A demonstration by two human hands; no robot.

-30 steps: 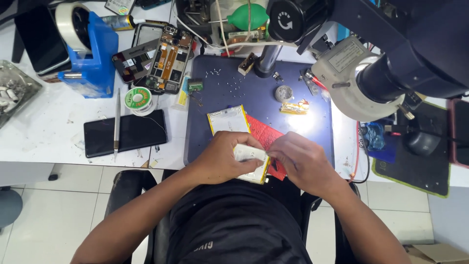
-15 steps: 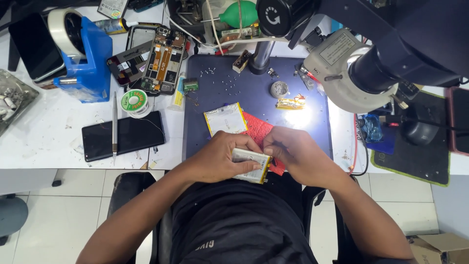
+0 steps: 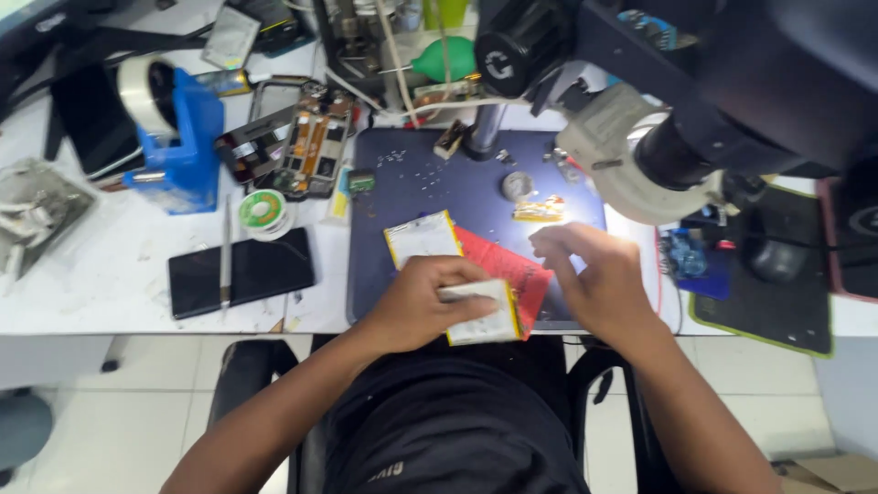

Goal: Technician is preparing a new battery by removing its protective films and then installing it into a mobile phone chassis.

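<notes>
Head view: left hand [image 3: 428,300] grips a flat white pouch, possibly a phone battery [image 3: 485,316], at the blue mat's [image 3: 430,183] near edge. Right hand [image 3: 599,279] has lifted off it, fingers loosely spread, empty, over red packaging [image 3: 508,270].

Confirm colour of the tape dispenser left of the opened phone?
Blue, holding a pale tape roll; the tape dispenser shows clearly in the head view.
</notes>
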